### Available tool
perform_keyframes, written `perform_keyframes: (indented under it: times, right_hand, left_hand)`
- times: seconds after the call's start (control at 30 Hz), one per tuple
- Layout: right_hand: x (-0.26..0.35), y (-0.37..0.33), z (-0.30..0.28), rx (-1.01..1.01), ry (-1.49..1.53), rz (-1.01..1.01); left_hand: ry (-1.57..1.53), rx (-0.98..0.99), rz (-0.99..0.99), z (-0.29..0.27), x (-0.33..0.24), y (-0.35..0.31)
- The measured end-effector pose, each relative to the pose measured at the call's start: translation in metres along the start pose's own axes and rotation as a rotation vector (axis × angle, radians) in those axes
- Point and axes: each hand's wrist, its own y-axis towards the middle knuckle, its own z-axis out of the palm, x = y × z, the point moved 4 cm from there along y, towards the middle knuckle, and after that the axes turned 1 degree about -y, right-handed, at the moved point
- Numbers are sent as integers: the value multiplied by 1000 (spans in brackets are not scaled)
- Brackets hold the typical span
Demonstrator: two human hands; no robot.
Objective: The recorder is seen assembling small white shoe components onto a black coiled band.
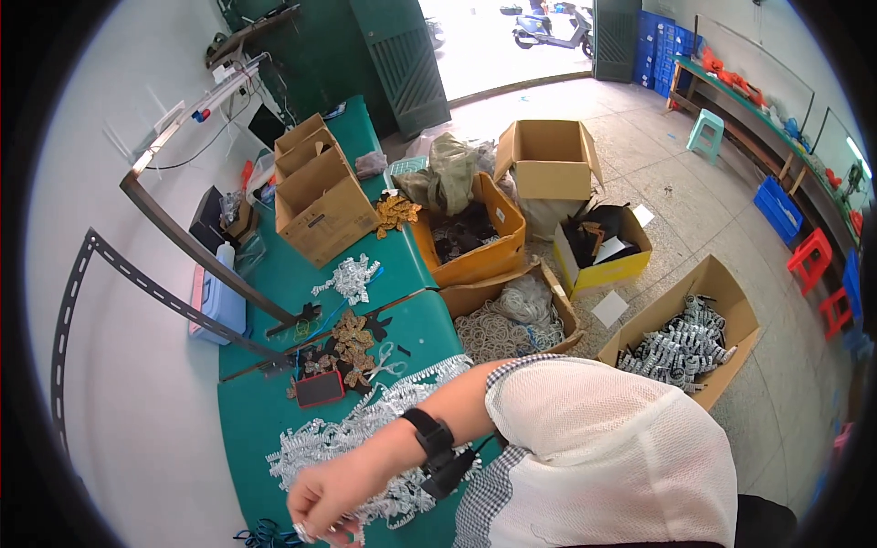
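My right hand [331, 498] is at the lower left, above the near end of a green table [239, 416]. Its fingers are curled in a pinch around a small piece of silver-white trim, mostly hidden by the fingers. A heap of the same frilly silver trim [315, 443] lies under and beyond my forearm. Past the heap are a dark phone with a red edge [320, 390], a pair of scissors [388, 367] and brown-gold sequined appliqués [352, 338]. My left hand does not show.
Cardboard boxes stand right of the table, one with silver trim coils [681, 347], another with grey cord [512, 329]. A metal frame post [201, 247] rises at the table's left side. A tall carton [324, 215] and a smaller silver bundle [350, 279] sit farther back.
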Motion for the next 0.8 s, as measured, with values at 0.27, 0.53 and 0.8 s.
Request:
perform_keyframes:
  times: [0.27, 0.53, 0.8]
  right_hand:
    - [67, -9, 17, -208, -174, -12]
    - [65, 29, 26, -30, -64, -105]
    - [48, 58, 34, 139, 68, -6]
  left_hand:
    - [-217, 207, -47, -32, -23, -49]
    - [-474, 195, -149, -27, -6, -95]
    - [-519, 221, -119, -56, -15, -139]
